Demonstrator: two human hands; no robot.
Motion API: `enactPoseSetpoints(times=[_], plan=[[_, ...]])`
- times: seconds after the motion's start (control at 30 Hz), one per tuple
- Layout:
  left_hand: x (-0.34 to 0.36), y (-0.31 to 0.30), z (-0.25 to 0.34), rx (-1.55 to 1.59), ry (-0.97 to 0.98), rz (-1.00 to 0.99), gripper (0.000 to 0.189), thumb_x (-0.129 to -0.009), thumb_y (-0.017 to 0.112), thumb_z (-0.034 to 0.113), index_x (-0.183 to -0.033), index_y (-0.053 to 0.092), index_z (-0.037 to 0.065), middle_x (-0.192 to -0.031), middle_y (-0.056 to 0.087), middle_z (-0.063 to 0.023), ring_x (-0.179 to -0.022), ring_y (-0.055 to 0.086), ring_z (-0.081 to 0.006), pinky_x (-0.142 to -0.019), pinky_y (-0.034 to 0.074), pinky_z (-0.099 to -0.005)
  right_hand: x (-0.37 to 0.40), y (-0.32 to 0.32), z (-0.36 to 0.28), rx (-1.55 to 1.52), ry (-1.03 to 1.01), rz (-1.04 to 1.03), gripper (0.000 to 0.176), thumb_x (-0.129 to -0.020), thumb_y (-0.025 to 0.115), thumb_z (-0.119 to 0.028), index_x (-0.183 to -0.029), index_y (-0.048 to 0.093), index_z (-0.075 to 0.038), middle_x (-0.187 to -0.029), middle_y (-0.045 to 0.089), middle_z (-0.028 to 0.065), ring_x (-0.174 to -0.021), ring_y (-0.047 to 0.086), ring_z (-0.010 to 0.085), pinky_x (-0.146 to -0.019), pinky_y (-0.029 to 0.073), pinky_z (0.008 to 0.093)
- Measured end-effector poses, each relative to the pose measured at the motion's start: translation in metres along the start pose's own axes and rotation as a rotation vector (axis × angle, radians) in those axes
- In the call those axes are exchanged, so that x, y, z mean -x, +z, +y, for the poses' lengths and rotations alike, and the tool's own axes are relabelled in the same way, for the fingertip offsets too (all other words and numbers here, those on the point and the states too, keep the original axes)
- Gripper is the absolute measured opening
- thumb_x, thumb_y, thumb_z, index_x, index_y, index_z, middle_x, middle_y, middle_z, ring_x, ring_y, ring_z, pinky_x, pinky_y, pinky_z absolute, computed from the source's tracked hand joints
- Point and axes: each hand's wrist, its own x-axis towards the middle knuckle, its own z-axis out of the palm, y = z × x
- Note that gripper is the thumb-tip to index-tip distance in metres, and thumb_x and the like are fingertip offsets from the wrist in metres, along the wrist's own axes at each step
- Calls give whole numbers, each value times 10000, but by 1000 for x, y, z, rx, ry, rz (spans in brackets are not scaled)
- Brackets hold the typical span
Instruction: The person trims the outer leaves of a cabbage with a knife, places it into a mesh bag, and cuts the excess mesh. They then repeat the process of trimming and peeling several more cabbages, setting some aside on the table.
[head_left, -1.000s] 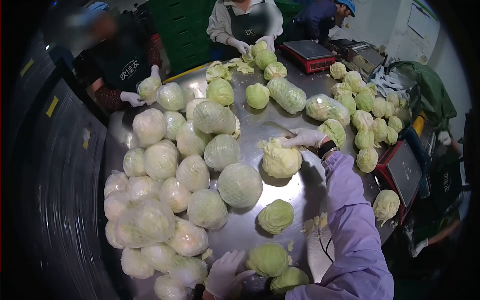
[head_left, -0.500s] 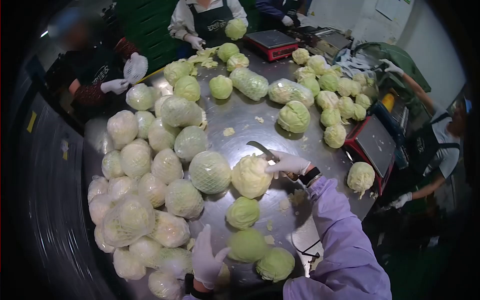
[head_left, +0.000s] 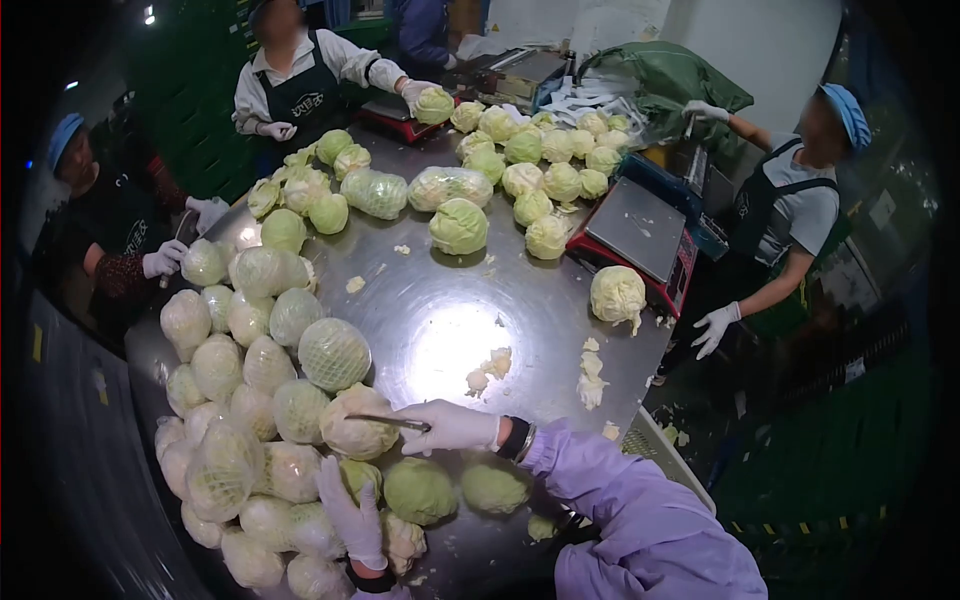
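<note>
My right hand (head_left: 452, 428), in a white glove, grips a knife (head_left: 385, 421). The blade points left across a pale trimmed cabbage (head_left: 352, 436), which stands beside the wrapped cabbages. Lower left, my gloved left hand (head_left: 352, 512) is open with fingers stretched out, right beside a green cabbage (head_left: 360, 478) that it partly hides. A pale cabbage (head_left: 404, 541) lies close to the left wrist. To the right of these, a green cabbage (head_left: 420, 491) and another green cabbage (head_left: 495, 487) sit under my right forearm.
Many wrapped cabbages (head_left: 218, 368) cover the table's left side. Loose cabbages (head_left: 560, 180) are heaped at the back. Red scales (head_left: 640, 232) stand right, near a trimmed cabbage (head_left: 618, 294). Leaf scraps (head_left: 490, 370) litter the metal table (head_left: 540, 345). Co-workers (head_left: 790, 190) stand around it.
The view has swung right. My right hand has brought the knife and the pale cabbage toward me, beside the wrapped ones. My left hand is now beside a green cabbage.
</note>
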Motion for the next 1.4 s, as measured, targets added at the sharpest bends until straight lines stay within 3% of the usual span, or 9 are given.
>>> enactPoseSetpoints(times=[0.13, 0.27, 0.33, 0.67, 0.83, 0.97, 1.13, 1.27, 1.4], plan=[[29, -23, 17, -87, 112, -76, 571, -923, 565, 309, -1369, 398, -7, -1419, 376, -220, -1334, 314, -382, -1110, 226, -444, 53, -40, 22, 467, -253, 465, 493, -818, 705, -284, -1225, 580, -36, -899, 661, 151, -745, 648, 173, -703, 517, 299], [52, -24, 30, 2, 167, -98, 574, -860, 656, 300, -1302, 473, -16, -1388, 414, -227, -1321, 326, -428, -1077, 270, -490, 146, -79, 9, 486, 142, 733, 451, -813, 696, -287, -1175, 615, -30, -1098, 651, 153, -913, 643, 235, -806, 508, 324], [60, -12, 51, 89, 222, -92, 531, -805, 711, 223, -1245, 523, -7, -1327, 475, -218, -1277, 386, -418, -1059, 305, -477, 185, -71, 21, 111, 297, 792, 449, -850, 681, -261, -1212, 586, -12, -976, 666, 66, -686, 622, 111, -571, 484, 235], [64, 64, 93, -71, 367, -375, 833, -751, 748, 361, -1359, 371, -65, -1349, 440, -249, -1293, 386, -377, -1067, 327, -427, 208, 69, 98, -545, 303, 659, 574, -914, 619, -220, -1411, 379, -62, -1126, 578, 29, -609, 555, 44, -472, 414, 170], [54, 82, 106, -66, 498, -346, 817, -742, 748, 385, -1336, 403, -58, -1283, 499, -233, -1215, 455, -382, -1010, 377, -433, 182, 87, 111, -793, 306, 710, 340, -975, 499, -340, -1074, 557, -21, -769, 611, 34, -558, 595, 92, -443, 424, 195], [63, 73, 112, 17, 340, -343, 659, -749, 744, 383, -1236, 522, -3, -1030, 585, -187, -946, 565, -353, -827, 451, -414, 197, 75, 112, -575, 369, 705, 488, -965, 441, -491, -781, 576, -60, -509, 519, 8, -387, 492, 114, -357, 371, 232], [100, -1, 129, 43, 290, -618, 713, -721, 767, 413, -1289, 526, 56, -899, 554, -139, -816, 573, -279, -724, 451, -361, 231, 102, 111, -587, 429, 458, 577, -939, 425, -574, -870, 606, -31, -568, 536, 28, -487, 518, 121, -462, 409, 243], [137, 8, 87, -53, 562, -509, 855, -695, 793, 385, -1396, 413, 78, -1261, 488, -205, -1141, 502, -331, -960, 412, -367, 226, 134, 111, -640, 476, 254, 590, -952, 396, -570, -866, 620, -31, -606, 559, 29, -523, 538, 115, -482, 427, 237], [151, 23, 38, 174, 312, -526, 853, -709, 795, 353, -1408, 389, 78, -1359, 417, -209, -1230, 434, -360, -1031, 364, -380, 230, 142, 113, -736, 390, 435, 427, -962, 499, -430, -1047, 562, -15, -785, 610, 35, -552, 542, 86, -498, 443, 195]])
